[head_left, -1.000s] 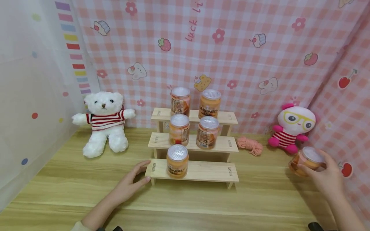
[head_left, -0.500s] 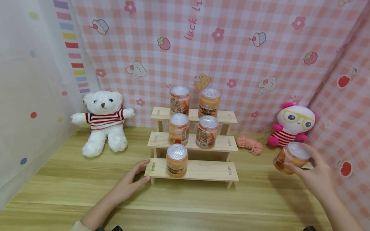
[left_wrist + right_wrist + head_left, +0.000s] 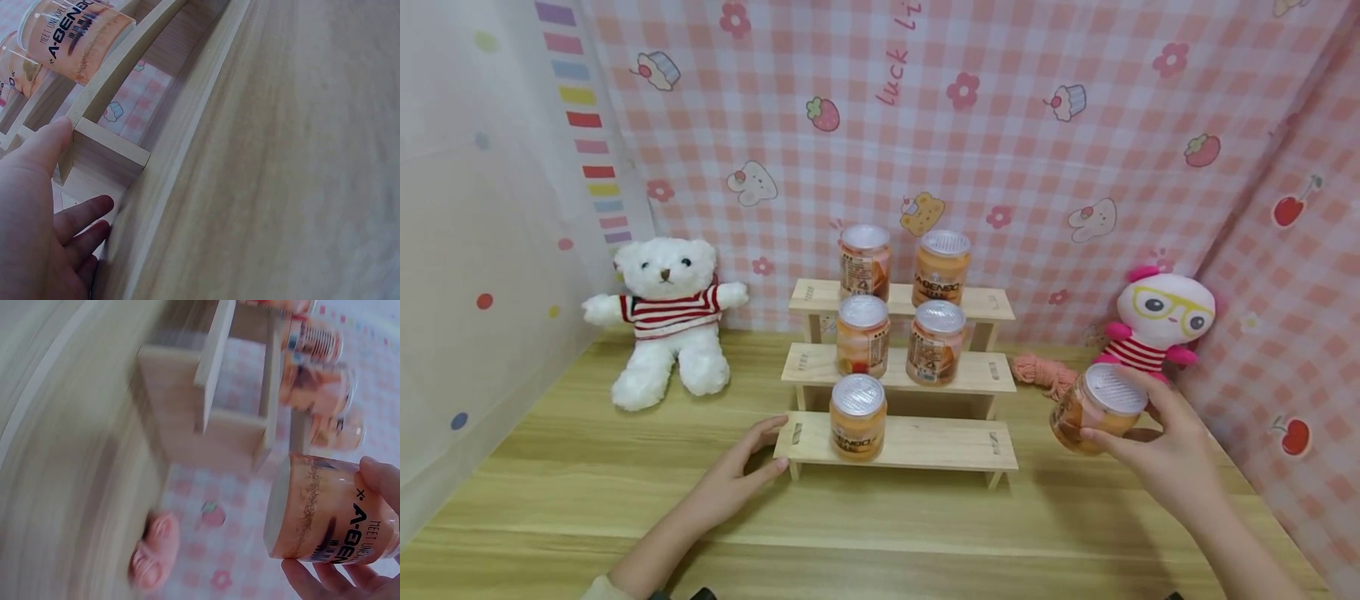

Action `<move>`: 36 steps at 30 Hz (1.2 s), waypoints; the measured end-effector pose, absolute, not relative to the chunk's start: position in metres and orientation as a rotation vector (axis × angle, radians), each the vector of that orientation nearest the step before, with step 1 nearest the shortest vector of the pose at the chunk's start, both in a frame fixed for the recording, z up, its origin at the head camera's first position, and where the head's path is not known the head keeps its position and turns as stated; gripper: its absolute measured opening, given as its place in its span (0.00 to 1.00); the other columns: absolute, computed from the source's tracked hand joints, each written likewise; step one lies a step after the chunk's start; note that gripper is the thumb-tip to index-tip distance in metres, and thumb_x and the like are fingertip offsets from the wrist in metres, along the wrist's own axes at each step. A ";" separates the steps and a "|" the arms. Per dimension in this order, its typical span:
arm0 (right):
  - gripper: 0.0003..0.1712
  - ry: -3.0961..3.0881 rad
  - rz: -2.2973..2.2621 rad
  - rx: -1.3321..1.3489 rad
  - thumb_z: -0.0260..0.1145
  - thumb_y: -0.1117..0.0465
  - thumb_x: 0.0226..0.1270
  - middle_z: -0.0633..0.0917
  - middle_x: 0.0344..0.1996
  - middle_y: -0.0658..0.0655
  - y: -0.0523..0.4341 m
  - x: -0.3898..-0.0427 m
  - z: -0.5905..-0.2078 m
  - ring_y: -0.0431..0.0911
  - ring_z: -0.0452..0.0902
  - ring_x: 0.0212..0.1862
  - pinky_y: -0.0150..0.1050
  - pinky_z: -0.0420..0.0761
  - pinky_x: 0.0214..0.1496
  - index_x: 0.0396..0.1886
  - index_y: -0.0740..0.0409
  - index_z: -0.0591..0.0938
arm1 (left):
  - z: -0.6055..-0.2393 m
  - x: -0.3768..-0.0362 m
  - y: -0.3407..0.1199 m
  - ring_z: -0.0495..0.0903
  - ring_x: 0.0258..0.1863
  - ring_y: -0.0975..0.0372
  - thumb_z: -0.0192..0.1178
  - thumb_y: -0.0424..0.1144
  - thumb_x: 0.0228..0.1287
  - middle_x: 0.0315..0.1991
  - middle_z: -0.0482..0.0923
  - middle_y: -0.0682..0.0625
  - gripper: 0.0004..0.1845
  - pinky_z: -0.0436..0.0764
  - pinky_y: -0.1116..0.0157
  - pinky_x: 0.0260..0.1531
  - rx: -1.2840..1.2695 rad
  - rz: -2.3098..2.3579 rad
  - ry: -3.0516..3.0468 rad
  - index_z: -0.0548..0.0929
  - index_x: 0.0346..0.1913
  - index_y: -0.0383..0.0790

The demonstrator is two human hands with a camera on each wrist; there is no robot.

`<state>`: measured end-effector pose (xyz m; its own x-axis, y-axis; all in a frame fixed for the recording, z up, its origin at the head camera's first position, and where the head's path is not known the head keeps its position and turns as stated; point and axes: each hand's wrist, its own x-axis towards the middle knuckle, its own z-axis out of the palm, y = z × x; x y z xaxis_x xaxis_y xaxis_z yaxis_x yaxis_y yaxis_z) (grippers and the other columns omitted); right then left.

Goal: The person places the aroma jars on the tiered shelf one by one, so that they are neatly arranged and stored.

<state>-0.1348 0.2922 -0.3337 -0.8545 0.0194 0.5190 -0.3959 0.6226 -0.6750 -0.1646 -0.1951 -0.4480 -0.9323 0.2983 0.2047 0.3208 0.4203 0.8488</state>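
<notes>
— The right hand [image 3: 1165, 446]: how is it seen?
— Its fingers are curled round an orange jar [image 3: 1093, 408], held in the air just right of the wooden step shelf [image 3: 925, 446], tilted.
— And the left hand [image 3: 733, 479]?
— Laid with relaxed fingers against the lowest step's left end.
— Where is room left?
— Bare board is seen right of the jar on the lowest step [image 3: 858, 417].

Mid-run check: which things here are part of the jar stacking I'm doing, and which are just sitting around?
In play:
- jar in the right hand, held in a grip by the right hand
- three-step wooden shelf, its corner touched by the left hand
- five jars on the steps

Lying about:
- white teddy bear
- pink-and-white plush doll
- pink yarn bundle
</notes>
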 end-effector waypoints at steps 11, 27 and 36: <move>0.47 -2.359 1.197 0.443 0.81 0.73 0.39 0.74 0.54 0.49 0.251 -0.131 -0.329 0.33 0.70 0.51 0.27 0.78 0.38 0.64 0.57 0.73 | -0.449 -0.165 -0.196 0.66 0.62 0.47 0.60 0.46 0.68 0.59 0.73 0.40 0.30 0.59 0.39 0.59 -0.584 -1.574 -2.619 0.63 0.70 0.52; 0.45 -2.369 1.327 0.611 0.82 0.70 0.38 0.76 0.57 0.53 0.203 -0.136 -0.341 0.38 0.72 0.55 0.36 0.81 0.39 0.61 0.55 0.74 | -0.450 -0.166 -0.195 0.66 0.62 0.47 0.59 0.46 0.68 0.60 0.72 0.39 0.30 0.59 0.40 0.59 -0.575 -1.573 -2.625 0.64 0.70 0.51; 0.44 -2.377 1.423 0.635 0.82 0.66 0.39 0.77 0.57 0.54 0.181 -0.142 -0.345 0.46 0.72 0.54 0.39 0.81 0.39 0.61 0.53 0.75 | -0.449 -0.165 -0.196 0.66 0.63 0.47 0.59 0.47 0.68 0.60 0.72 0.39 0.30 0.59 0.40 0.59 -0.568 -1.587 -2.632 0.63 0.70 0.53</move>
